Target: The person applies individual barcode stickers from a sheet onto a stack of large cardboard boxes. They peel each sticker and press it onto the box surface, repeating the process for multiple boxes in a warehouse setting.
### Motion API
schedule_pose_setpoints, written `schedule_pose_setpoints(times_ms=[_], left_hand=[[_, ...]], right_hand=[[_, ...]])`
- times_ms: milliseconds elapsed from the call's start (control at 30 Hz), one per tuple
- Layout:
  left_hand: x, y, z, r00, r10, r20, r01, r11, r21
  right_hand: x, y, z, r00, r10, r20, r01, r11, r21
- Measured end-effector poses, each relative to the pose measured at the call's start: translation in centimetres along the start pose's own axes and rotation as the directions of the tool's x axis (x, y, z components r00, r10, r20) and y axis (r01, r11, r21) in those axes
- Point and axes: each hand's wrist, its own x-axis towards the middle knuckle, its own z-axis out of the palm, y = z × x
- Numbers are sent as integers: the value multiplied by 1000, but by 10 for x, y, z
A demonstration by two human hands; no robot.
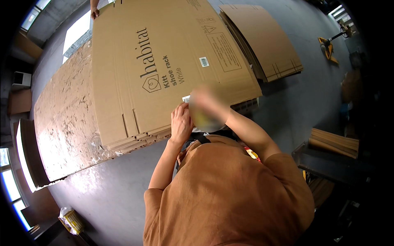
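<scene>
Right then, head view only. Person in a rust-brown top stood at the near edge of a stack of flattened cardboard boxes (pixel 164 61) lying on a chipboard table (pixel 65 123). Left hand (pixel 181 122) rested on the top sheet's near edge, fingers curled down against the board beside a small white label (pixel 186 99). Right hand (pixel 203 102) was motion-blurred just above that same spot, seemingly gripping something pale yellow-green; what it was, and how tightly it was held, I could not tell. Judged step: sticking or pressing a label onto the top sheet. Next move would call for steadying the sheet with the left and bringing the right down square on the label.

Top sheet looked flat, plain brown, printed in dark ink, slotted flaps on its near-left edge, a second barcode sticker (pixel 204 62) further up. Another person's hand (pixel 95 12) touched the far corner. Second cardboard pile (pixel 266 41) lay on the grey floor (pixel 308 90), well apart.
</scene>
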Motion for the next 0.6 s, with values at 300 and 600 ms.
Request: schedule_pose_setpoints(times_ms=[300, 600], left_hand=[[6, -12, 19, 1000, 0, 18, -2, 996, 84], [4, -11, 22, 998, 54, -19, -53, 998, 42]], right_hand=[[1, -31, -6, 994, 109, -9, -101, 889, -446], [-38, -28, -11, 750, -390, 535, 648, 266, -714]])
